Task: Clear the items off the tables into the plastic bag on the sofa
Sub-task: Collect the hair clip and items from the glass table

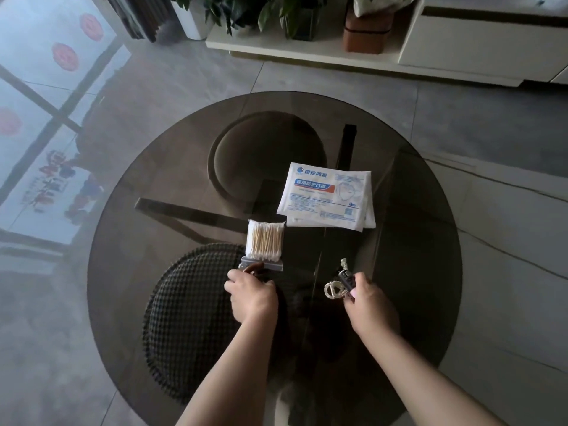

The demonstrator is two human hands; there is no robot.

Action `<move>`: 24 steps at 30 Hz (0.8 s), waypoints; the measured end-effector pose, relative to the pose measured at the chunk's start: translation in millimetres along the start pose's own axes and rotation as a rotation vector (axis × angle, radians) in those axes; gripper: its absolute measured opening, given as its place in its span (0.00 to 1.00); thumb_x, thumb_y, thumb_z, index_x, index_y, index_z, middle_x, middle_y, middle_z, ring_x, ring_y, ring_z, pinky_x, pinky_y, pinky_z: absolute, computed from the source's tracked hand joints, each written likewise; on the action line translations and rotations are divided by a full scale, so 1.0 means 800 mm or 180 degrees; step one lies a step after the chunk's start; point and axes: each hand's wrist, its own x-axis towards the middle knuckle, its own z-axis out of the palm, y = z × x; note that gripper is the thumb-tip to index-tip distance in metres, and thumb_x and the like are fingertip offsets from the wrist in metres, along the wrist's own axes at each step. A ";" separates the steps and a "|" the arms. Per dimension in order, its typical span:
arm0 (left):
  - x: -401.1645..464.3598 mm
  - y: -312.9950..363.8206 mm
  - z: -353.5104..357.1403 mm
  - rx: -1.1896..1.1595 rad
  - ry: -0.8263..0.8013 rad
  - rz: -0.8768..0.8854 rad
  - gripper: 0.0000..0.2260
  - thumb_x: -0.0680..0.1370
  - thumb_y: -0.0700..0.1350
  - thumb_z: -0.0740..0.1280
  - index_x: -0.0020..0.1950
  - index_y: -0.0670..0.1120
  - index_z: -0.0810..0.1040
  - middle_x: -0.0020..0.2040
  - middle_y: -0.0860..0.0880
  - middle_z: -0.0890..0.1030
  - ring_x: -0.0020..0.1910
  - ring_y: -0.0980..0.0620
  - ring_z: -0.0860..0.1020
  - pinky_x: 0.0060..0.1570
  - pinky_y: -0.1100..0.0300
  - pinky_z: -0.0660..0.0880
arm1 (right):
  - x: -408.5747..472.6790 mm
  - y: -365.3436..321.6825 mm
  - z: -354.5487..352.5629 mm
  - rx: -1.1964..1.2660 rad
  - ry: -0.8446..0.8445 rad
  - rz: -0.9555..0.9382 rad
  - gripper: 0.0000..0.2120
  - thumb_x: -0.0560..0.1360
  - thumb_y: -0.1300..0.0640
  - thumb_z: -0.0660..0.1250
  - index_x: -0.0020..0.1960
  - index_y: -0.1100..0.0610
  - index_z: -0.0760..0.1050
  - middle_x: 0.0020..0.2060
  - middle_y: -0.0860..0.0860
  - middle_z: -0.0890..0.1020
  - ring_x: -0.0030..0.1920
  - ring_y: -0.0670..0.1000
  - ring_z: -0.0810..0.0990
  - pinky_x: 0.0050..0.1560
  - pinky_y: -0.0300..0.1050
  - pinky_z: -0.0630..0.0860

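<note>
In the head view, a round dark glass tabletop (129,210) is seen from above, with two bare forearms reaching over its near edge. The left hand (253,298) is curled at the near end of a clear pack of cotton swabs (265,240), whose zip strip is pinched by the fingers; the pack lies flat on the glass, pointing away from the person. The right hand (367,301) is clenched around a dark key fob (345,279) with a sparkly keychain (333,289) looped beside it. A white face mask packet (325,196) with blue printing lies farther back on the glass, just beyond the swabs and apart from both hands. Under the glass, a checked stool (190,318) is visible. Potted plants (239,13) are lined up on a low white cabinet (479,38) beyond.
</note>
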 end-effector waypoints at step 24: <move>-0.232 0.007 -0.082 -0.0188 -0.1300 0.0719 0.17 0.67 0.44 0.69 0.53 0.47 0.70 0.46 0.49 0.78 0.44 0.49 0.80 0.44 0.56 0.79 | -0.166 0.042 -0.148 0.1930 -0.0268 0.0445 0.07 0.76 0.63 0.63 0.53 0.61 0.67 0.47 0.56 0.78 0.31 0.47 0.79 0.24 0.38 0.74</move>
